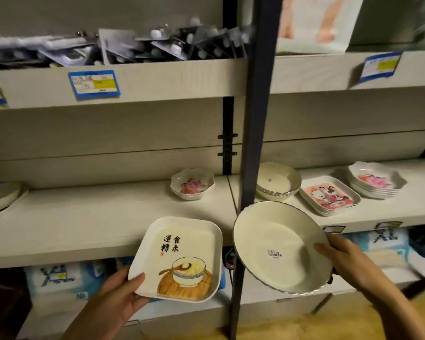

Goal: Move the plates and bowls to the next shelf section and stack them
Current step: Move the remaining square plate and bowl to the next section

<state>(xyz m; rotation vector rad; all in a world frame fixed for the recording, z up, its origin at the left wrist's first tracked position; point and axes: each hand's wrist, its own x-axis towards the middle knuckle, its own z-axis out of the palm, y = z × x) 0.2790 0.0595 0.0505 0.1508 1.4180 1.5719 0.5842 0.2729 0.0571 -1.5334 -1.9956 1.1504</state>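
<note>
My left hand (123,294) grips the lower left edge of a square white plate (179,258) printed with a bowl and black characters, held in front of the left shelf section (84,229). My right hand (346,261) holds the right rim of a large round cream bowl (280,246) with a price sticker, tilted toward me in front of the dark post. On the right shelf section (402,207) stand a stack of round cream bowls (277,181), a stack of square cartoon plates (329,195) and a stack of flower bowls (375,180). A small flower bowl stack (192,184) stays on the left section.
A dark vertical post (255,119) divides the two sections. A pale dish (0,196) sits at the far left edge. The upper shelf holds packaged goods (133,45) and blue price tags (93,83). Blue-and-white packs (59,278) fill the shelf below.
</note>
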